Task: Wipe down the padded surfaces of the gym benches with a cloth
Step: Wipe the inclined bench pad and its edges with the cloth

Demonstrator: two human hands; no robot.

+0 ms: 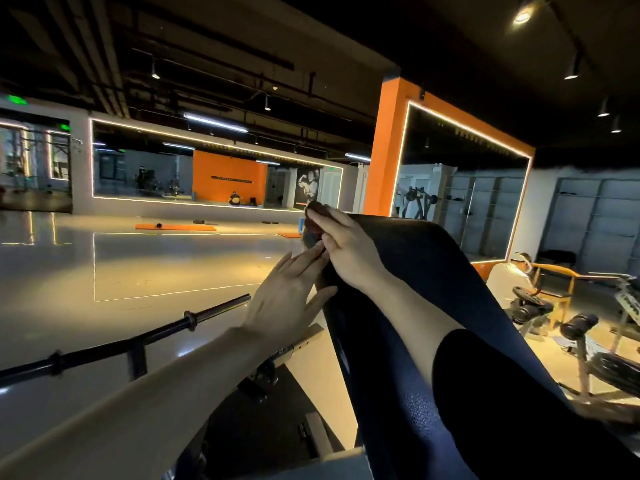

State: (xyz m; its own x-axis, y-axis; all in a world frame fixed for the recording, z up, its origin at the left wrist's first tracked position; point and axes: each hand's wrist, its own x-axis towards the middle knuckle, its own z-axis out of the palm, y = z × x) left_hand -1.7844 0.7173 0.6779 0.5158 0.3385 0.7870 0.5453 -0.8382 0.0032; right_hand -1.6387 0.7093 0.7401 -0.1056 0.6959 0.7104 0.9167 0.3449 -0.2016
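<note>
Right hand (341, 239) gripping small dark cloth (314, 225), bunched under fingers at top left edge of inclined padded surface (433, 271). Left hand (289, 294) lying flat, fingers straight, touching pad edge just below right hand. Cloth looking soft, light, limp; best holding wadded in fist. Pad looking firm, smooth.

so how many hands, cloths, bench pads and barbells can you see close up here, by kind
hands: 2, the left hand flat against the pad's edge, the right hand gripping the cloth
cloths: 1, a dark cloth at the pad's top corner
bench pads: 1, the inclined dark bench pad
barbells: 1, the black barbell on the left
total: 5
</note>
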